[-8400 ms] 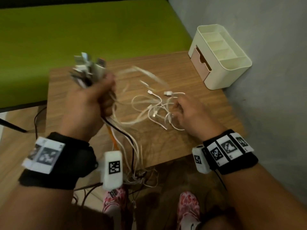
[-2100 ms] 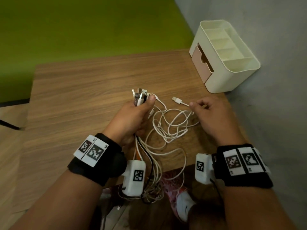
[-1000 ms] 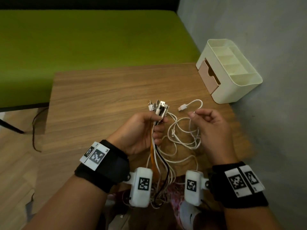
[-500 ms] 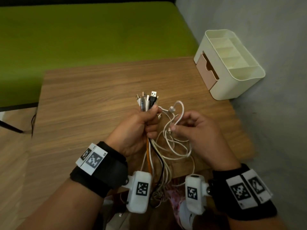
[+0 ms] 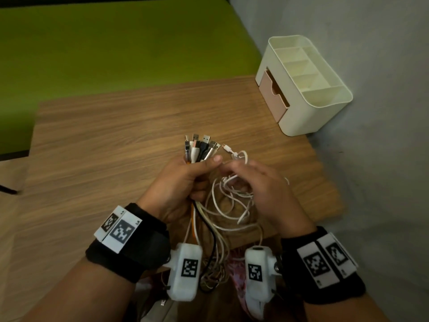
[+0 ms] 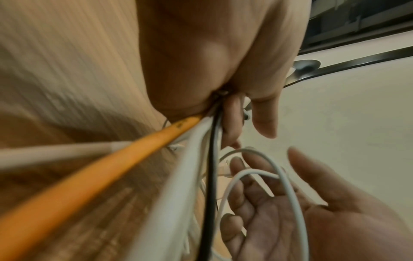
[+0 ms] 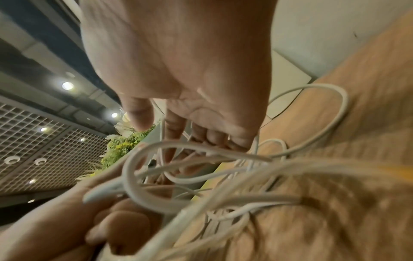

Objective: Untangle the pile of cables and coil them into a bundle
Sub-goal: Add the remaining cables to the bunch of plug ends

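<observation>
The left hand (image 5: pixel 183 182) is gripping the cable plugs (image 5: pixel 200 147) upright; the slack-fingered right hand (image 5: pixel 262 189) is reaching into white cable loops (image 5: pixel 228 201) just beside.

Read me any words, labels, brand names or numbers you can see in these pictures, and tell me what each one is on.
No readable words, brands or numbers.
White tags on the wristbands and wrist cameras: black-and-white square code patterns only; tiny corner marks too small to read.
Orange cable: dark smudge, too blurred.
</observation>
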The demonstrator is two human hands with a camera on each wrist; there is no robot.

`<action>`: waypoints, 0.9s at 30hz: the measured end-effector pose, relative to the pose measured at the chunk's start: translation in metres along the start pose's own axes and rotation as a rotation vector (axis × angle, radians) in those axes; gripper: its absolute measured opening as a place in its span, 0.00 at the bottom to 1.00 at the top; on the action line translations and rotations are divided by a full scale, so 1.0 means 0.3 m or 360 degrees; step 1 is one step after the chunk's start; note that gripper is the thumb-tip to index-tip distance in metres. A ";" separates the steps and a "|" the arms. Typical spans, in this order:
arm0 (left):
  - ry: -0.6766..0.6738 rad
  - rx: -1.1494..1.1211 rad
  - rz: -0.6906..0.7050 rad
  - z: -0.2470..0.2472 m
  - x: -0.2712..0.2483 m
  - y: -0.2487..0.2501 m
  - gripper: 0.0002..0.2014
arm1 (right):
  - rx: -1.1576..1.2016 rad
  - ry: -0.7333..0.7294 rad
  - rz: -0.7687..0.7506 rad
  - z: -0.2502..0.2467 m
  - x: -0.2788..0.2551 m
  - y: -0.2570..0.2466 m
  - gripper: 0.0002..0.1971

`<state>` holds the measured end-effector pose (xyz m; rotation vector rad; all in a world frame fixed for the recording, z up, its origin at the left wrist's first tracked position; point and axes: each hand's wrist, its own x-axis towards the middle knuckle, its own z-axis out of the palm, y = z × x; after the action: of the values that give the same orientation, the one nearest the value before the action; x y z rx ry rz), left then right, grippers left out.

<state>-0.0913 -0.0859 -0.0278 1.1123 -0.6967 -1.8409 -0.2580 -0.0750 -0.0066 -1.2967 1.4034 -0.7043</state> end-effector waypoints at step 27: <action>-0.0136 -0.0106 0.0064 0.016 -0.012 0.016 0.09 | -0.0158 -0.0301 -0.0516 0.033 0.002 0.025 0.16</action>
<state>-0.0929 -0.0849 -0.0204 0.9751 -0.6968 -1.8725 -0.2512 -0.0716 -0.0164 -1.6468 1.0987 -0.7114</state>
